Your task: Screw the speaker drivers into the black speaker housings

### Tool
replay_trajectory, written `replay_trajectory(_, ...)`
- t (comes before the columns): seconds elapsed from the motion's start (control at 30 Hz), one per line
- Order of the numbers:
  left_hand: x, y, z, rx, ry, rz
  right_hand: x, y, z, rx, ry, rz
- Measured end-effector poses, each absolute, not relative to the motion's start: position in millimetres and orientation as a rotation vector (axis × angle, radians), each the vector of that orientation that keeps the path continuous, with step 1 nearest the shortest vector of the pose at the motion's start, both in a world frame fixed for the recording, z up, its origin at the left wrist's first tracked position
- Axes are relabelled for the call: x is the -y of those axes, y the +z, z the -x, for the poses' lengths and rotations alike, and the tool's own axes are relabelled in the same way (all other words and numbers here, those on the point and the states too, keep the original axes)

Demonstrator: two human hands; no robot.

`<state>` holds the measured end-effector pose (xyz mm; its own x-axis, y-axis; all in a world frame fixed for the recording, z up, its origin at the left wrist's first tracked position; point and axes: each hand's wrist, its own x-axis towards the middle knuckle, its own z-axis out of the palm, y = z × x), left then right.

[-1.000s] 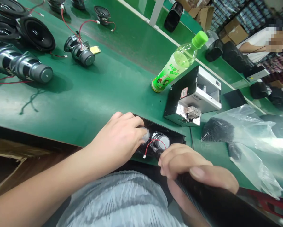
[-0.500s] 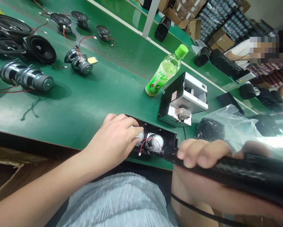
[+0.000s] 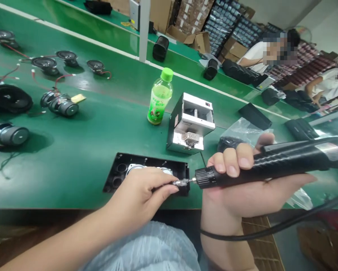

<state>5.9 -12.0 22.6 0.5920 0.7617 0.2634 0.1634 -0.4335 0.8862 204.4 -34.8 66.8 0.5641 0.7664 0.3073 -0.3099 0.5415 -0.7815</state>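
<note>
My right hand (image 3: 236,184) is shut around a black electric screwdriver (image 3: 259,163), and its metal bit (image 3: 193,180) points left toward the black speaker panel (image 3: 146,162). That panel lies flat on the green bench, with round silver speaker magnets (image 3: 135,167) partly hidden under my left hand (image 3: 137,192). My left thumb and fingers pinch a small metal screw (image 3: 178,183) close to the bit, just above the panel's right end. The screw is too small to show detail.
A green-capped drink bottle (image 3: 160,97) and a white-and-black screw feeder (image 3: 190,123) stand beyond the panel. Several speaker drivers with red wires (image 3: 58,104) lie to the left. A plastic bag (image 3: 242,130) lies right. The screwdriver's cable (image 3: 270,229) loops below. Co-workers sit far right.
My right hand has brought the screwdriver's tip to the panel's right end, beside my left fingers. My left hand has shifted right along the panel. The view has swung, showing more of the room.
</note>
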Motion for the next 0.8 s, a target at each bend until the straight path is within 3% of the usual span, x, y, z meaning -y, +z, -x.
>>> replay_trajectory(0.23,-32.4,52.1,-14.6,-0.992,0.838,-1.785,22.6,84.8,-236.3,0.777,0.61,0.723)
replay_trajectory(0.43,-112.9,95.8,-71.5,-1.134,0.942,-2.519,-17.0,89.2,-255.2,0.981,0.489,0.628)
replay_trajectory(0.6,-124.8,90.7,-84.6,-1.163,0.859,-2.724,-56.6,64.5,-248.9,1.082,0.523,0.644)
replay_trajectory(0.8,-82.5,62.1,15.0,-0.915,0.613,-2.752,-76.8,55.2,-248.0,1.084,0.522,0.714)
